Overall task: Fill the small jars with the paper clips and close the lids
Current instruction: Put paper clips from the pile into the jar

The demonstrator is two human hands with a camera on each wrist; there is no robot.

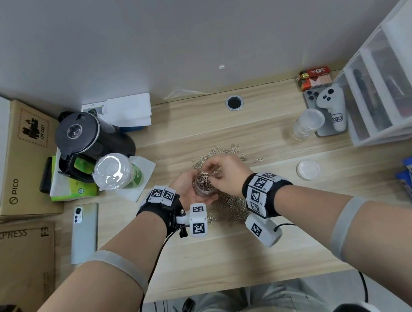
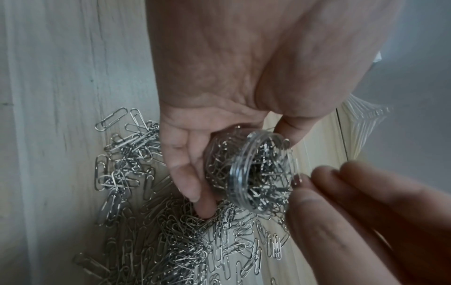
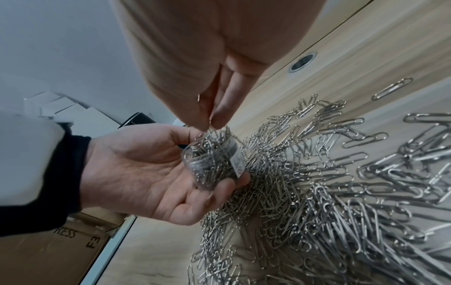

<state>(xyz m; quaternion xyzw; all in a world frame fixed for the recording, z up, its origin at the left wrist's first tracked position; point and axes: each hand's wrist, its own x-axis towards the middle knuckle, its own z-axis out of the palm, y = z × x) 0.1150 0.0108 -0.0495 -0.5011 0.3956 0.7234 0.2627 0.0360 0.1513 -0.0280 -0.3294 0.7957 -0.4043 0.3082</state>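
A small clear jar (image 1: 203, 186) packed with silver paper clips lies tilted in my left hand (image 1: 186, 189), whose fingers curl round its wall; its mouth (image 2: 262, 173) has no lid on. My right hand (image 1: 211, 176) hovers at the mouth and pinches a few clips (image 3: 211, 133) between thumb and fingertips (image 3: 220, 115). A large loose pile of paper clips (image 1: 230, 211) spreads over the wooden desk under and behind both hands. One clear lid (image 1: 308, 169) lies flat to the right. A stack of clear jars (image 1: 306, 123) stands at the back right.
A black kettle (image 1: 88, 136) and a lidded plastic cup (image 1: 115, 172) stand on the left, with a phone (image 1: 85, 232) and cardboard boxes (image 1: 24, 155) beyond. Clear drawers (image 1: 388, 84) and a white controller (image 1: 332, 107) fill the right. A cable hole (image 1: 234, 102) sits at the back.
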